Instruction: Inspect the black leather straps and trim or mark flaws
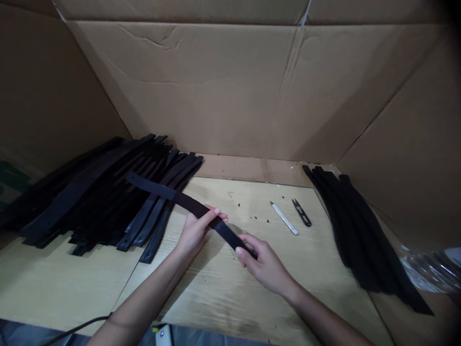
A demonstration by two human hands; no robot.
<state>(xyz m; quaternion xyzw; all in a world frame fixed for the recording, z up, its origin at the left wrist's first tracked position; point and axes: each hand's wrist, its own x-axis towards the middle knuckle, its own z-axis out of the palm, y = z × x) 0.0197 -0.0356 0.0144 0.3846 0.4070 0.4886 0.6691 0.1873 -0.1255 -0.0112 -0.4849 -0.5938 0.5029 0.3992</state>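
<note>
A long black strap [190,203] with smoother end sections runs diagonally over the table, held in both hands. My left hand [199,226] is closed around its middle, the thumb lying on top. Close to the strap's near right end, my right hand [260,259] pinches it between thumb and fingers. The far left end, which has a small hole, reaches over a large pile of similar black straps [104,192]. Part of the held strap is hidden under my fingers.
A pale pen-like tool [284,218] and black thread snips [301,212] lie right of centre, near dark specks. More black straps [360,230] lie at the right, beside a clear ribbed hose [432,271]. Cardboard walls [201,91] enclose the table [230,298]. A black cable [82,327] crosses the front edge.
</note>
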